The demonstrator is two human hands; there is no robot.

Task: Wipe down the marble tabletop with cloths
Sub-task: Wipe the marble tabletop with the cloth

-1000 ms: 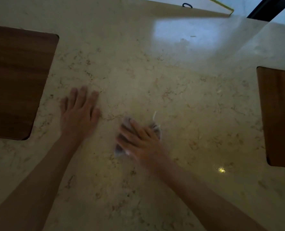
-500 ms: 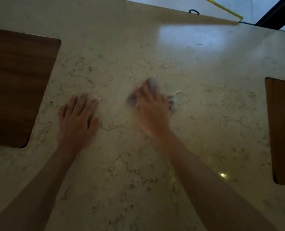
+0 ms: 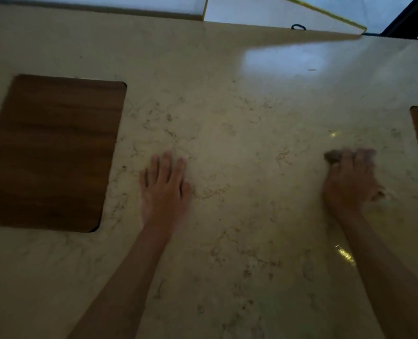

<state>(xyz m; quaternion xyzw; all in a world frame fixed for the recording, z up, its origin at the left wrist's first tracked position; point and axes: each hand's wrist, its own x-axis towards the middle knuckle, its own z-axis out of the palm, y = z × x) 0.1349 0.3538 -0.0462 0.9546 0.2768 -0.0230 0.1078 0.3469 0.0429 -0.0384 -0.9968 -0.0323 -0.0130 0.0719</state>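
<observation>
On the veined, glossy marble worktop (image 3: 227, 113), left hand (image 3: 165, 189) lies flat, empty; right hand (image 3: 350, 182) presses a crumpled cloth (image 3: 332, 157). Rounded wooden insets (image 3: 51, 152) flank both.

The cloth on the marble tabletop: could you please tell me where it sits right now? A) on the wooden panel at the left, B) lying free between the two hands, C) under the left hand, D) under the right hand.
D: the cloth peeks out from beneath the fingers of the right hand, which presses it onto the tabletop, while the left hand lies flat and bare.
</observation>
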